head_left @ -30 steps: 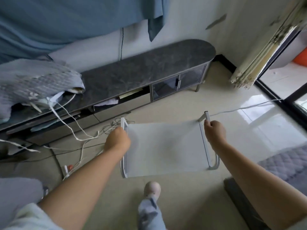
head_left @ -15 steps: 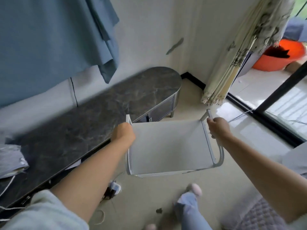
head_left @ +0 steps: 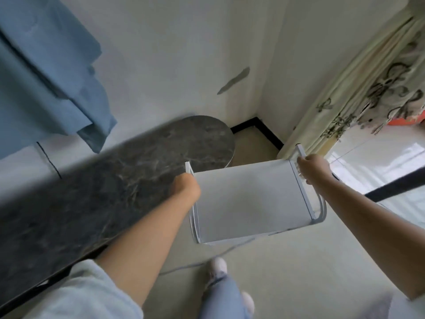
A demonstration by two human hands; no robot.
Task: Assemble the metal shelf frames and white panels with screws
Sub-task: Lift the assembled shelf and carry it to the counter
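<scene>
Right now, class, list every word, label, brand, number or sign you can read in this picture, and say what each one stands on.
None: no text can be read anywhere in this view.
white panel and metal frame: plain, with no label or brand showing.
dark cabinet top: marble veining only.
curtain: a flower pattern, no letters.
blue cloth: plain.

We hold the shelf (head_left: 248,203) between left hand (head_left: 185,189) and right hand (head_left: 312,166) — cabinet (head_left: 115,180) on its left, curtain (head_left: 356,100) behind to its right.
</scene>
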